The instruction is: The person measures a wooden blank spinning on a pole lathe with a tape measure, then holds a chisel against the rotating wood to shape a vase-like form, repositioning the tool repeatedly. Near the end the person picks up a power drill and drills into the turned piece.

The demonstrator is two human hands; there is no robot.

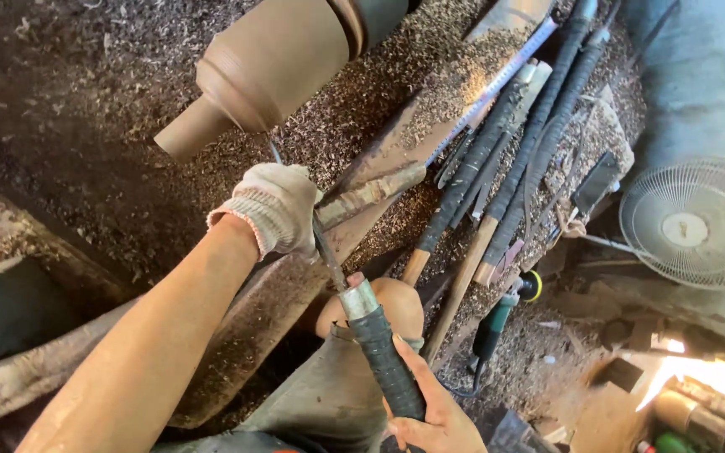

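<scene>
The left hand (274, 205), in a knit glove, closes its fingers around the metal shaft of a long chisel (329, 252), pressing it down on the tool rest (371, 193) so the tip stays steady. The bare right hand (434, 411), at 6 o'clock, wraps its fingers around the chisel's black-taped handle (388, 365), low and back, which gives leverage over the tip. The shaft runs from the handle up toward 11 o'clock, its tip reaching just under the workpiece (266, 63), a brown turned piece mounted at 12 o'clock; whether it touches cannot be told. The handle lies across the person's knee (396, 302), likely as a brace. More tools (513, 168) with taped handles lie side by side at 1 o'clock on a surface (430, 92) covered in shavings, within reach. A fan (694, 222) sits at 3 o'clock.
</scene>
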